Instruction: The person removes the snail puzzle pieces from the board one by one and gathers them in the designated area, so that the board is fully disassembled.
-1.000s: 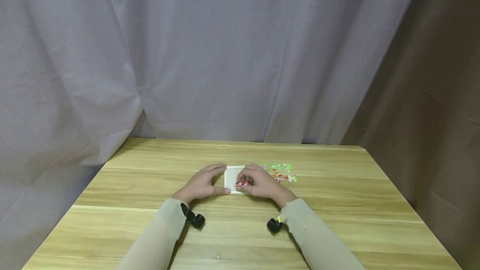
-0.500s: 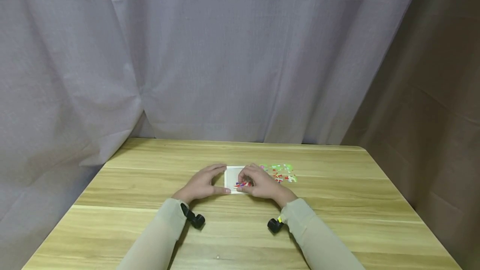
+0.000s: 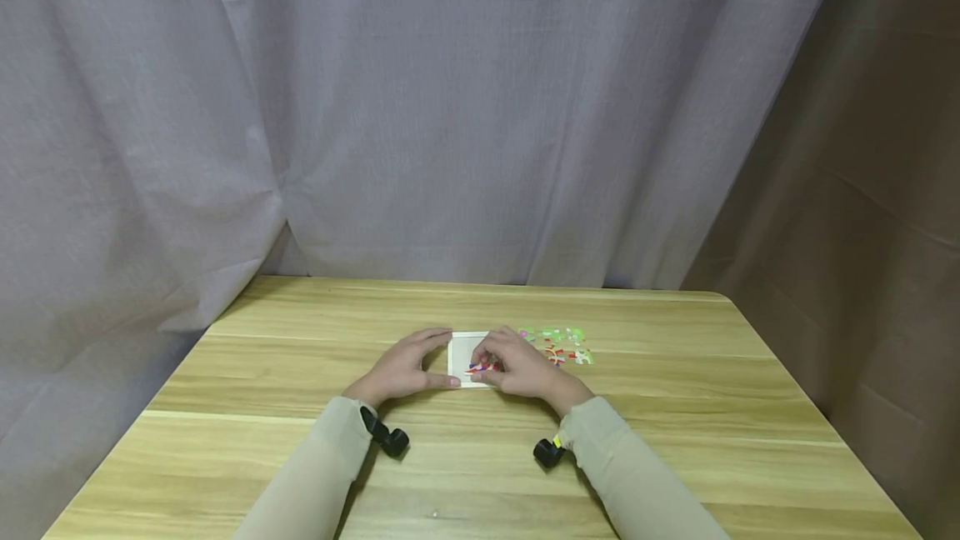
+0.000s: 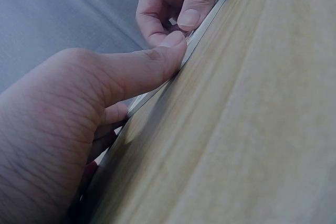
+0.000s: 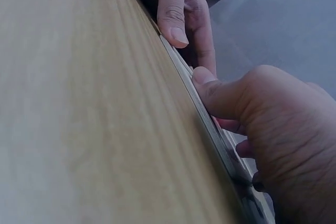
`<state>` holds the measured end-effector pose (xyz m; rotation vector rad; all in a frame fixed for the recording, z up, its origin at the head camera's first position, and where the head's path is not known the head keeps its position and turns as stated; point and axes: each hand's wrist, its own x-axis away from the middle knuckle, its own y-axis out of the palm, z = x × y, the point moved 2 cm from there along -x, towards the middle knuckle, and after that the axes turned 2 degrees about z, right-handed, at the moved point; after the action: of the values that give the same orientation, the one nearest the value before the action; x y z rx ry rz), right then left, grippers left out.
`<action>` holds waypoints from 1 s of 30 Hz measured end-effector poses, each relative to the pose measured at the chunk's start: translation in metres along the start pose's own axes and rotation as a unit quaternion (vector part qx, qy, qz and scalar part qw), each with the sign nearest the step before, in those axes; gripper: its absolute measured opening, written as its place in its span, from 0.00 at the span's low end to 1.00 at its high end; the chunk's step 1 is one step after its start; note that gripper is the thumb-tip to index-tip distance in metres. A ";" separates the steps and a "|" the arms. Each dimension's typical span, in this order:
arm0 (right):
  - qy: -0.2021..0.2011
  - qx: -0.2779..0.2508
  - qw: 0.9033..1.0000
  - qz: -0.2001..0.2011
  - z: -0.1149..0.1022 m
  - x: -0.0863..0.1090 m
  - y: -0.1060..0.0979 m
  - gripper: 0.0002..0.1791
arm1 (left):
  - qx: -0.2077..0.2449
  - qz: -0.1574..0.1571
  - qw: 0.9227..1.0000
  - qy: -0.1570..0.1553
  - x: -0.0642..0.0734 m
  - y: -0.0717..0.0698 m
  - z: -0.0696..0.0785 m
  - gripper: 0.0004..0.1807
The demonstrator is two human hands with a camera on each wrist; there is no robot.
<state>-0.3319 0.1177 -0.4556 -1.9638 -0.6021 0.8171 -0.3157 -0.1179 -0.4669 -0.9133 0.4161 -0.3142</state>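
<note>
A small pale tray with a white rim (image 3: 452, 354) lies on the wooden table in the head view. My left hand (image 3: 403, 367) holds it at the left end, thumb on the near edge and fingers at the far edge. Over the tray's near side, my right hand (image 3: 519, 365) pinches a red, white and blue jigsaw piece (image 3: 477, 369) between thumb and fingers. The hand hides part of that piece and the tray's right side. Both wrist views show the thumbs close together at the tray's near edge; the piece is mostly hidden there.
Several green, red and white jigsaw pieces (image 3: 573, 348) lie flat on the table (image 3: 675, 415), right of the tray and partly behind the right hand. A grey curtain (image 3: 480, 123) hangs behind the table's far edge.
My right fingers and the jigsaw piece shift by tiny amounts, now slightly left of where they were half a second ago. The left hand and tray stay practically still.
</note>
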 end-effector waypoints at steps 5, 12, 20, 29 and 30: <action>0.012 0.002 1.000 -0.014 -0.002 -0.001 0.001 0.10 | 0.000 -0.005 1.000 -0.002 0.001 0.000 0.000 0.52; 0.010 0.006 1.000 -0.002 -0.001 -0.001 0.003 0.11 | 0.004 -0.006 1.000 -0.002 0.000 0.000 -0.001 0.51; 0.012 0.032 0.999 0.008 -0.004 -0.004 0.003 0.08 | 0.004 -0.006 1.000 -0.005 -0.001 -0.002 0.000 0.51; 0.008 0.026 1.000 -0.002 -0.006 -0.003 0.003 0.09 | 0.007 -0.005 1.000 0.000 -0.001 -0.001 0.000 0.50; 0.010 0.023 1.000 -0.002 -0.005 -0.003 0.003 0.09 | 0.007 -0.006 1.000 0.000 -0.001 -0.001 0.000 0.50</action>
<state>-0.3295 0.1113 -0.4556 -1.9263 -0.5709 0.8003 -0.3165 -0.1183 -0.4659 -0.9018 0.4071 -0.3273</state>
